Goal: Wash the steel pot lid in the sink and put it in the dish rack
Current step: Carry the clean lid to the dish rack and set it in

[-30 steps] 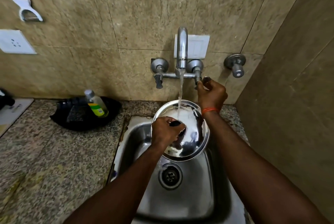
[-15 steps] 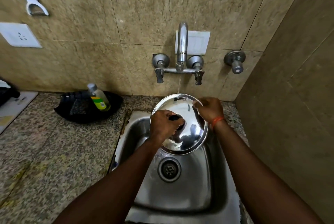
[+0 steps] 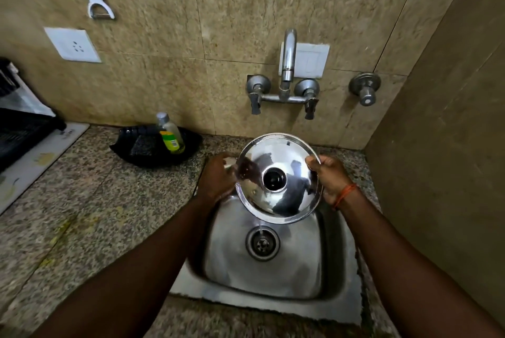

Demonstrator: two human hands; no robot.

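Observation:
The round steel pot lid with a black knob in its middle hangs tilted above the back of the steel sink. My right hand grips its right rim. My left hand is at its left rim, fingers behind the edge. A thin trickle of water drips from the lid's lower edge toward the drain. The tap on the wall above runs no water. At the far left edge the black dish rack shows partly.
A black tray with a clear bottle of yellow-green liquid sits on the granite counter left of the sink. A white mat lies under the rack. A tiled side wall stands close on the right.
The water stopped after my right hand left the tap handle and came to the lid's rim. My left hand let go of the knob and shifted to the left rim. The lid rose slightly.

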